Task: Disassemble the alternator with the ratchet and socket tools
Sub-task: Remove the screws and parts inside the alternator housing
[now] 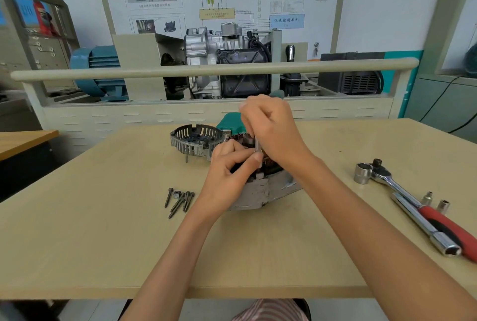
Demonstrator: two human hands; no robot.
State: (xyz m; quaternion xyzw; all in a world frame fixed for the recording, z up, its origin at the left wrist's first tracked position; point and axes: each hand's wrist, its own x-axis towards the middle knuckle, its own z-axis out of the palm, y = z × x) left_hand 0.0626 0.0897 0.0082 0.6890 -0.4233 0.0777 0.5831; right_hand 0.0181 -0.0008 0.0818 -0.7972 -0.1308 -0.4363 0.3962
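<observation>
— Both hands work over the alternator (260, 191), which sits mid-surface just in front of the person. Right hand (273, 129) has its grip curled round a slim metal tool (257, 145), a narrow shaft that stands nearly upright with its lower end down in the top of the alternator. Left hand (227, 166) has its fingers curled against the housing, thumb tip touching the foot of that shaft.

— So the part being worked on lies straight below the right grip?

— Yes, the long axis of the tool runs top to bottom into the body, and I judge the next turn depends on keeping it plumb. What the tip sits on is hidden by the fingers.

— And the rest in this head view?

— A removed end cover (196, 140) lies touching the alternator's far left side. Four long bolts (179, 200) lie together on the surface (103, 243), just left of the left wrist. The ratchet (418, 202), red-handled, lies well to the right, nearer the right hand, with a large socket (362, 173) touching its head, an extension bar (426, 225) alongside, and two small sockets (436, 202) near it.
</observation>
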